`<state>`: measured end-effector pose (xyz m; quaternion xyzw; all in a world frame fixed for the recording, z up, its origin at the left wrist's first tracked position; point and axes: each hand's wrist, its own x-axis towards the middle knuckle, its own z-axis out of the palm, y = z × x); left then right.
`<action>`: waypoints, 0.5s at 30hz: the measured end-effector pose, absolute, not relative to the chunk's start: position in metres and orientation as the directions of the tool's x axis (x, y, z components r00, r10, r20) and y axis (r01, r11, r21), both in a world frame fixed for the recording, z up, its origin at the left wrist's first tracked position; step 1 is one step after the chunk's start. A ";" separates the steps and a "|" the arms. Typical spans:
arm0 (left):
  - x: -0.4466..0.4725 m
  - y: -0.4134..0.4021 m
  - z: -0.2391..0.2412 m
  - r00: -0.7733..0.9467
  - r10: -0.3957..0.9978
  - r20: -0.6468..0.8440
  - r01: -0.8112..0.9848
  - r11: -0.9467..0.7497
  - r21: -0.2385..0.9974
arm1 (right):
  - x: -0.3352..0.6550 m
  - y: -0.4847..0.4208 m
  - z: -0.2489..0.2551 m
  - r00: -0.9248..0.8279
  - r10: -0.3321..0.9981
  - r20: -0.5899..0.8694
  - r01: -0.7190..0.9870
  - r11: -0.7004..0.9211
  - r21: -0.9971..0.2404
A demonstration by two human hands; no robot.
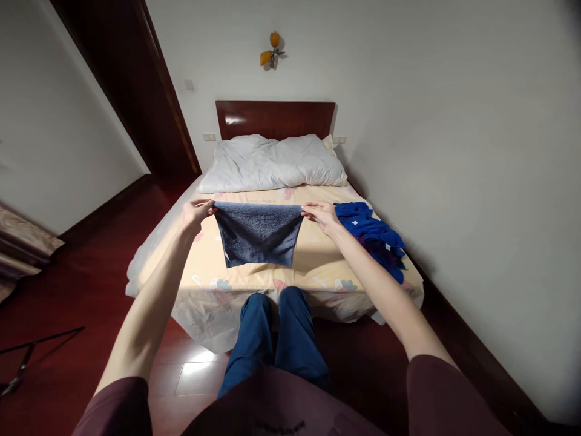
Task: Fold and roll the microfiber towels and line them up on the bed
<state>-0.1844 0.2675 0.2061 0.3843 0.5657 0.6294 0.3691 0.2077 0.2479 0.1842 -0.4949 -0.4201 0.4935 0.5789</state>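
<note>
A dark grey-blue towel (258, 235) hangs stretched between my two hands above the foot of the bed (313, 275). My left hand (196, 213) pinches its upper left corner. My right hand (319, 215) pinches the upper right corner. Both arms reach forward over the yellow patterned sheet. The towel's lower edge hangs close to the sheet; I cannot tell whether it touches.
A heap of bright blue clothes (373, 237) lies on the bed's right side, close to my right hand. White pillows (272, 162) rest against the dark wooden headboard (275, 117). The wall runs near the bed's right side. A dark wooden floor lies to the left.
</note>
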 end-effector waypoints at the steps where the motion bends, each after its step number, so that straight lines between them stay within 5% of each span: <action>1: -0.183 0.264 0.206 -0.419 0.904 0.082 -0.022 -0.100 0.995 | 0.209 0.243 0.185 0.151 0.988 -0.017 -0.167 0.008 -0.986; 15: -0.199 0.194 0.192 -0.056 0.997 0.049 0.036 -0.047 0.998 | 0.258 0.167 0.175 0.110 0.991 -0.079 -0.136 -0.064 -0.989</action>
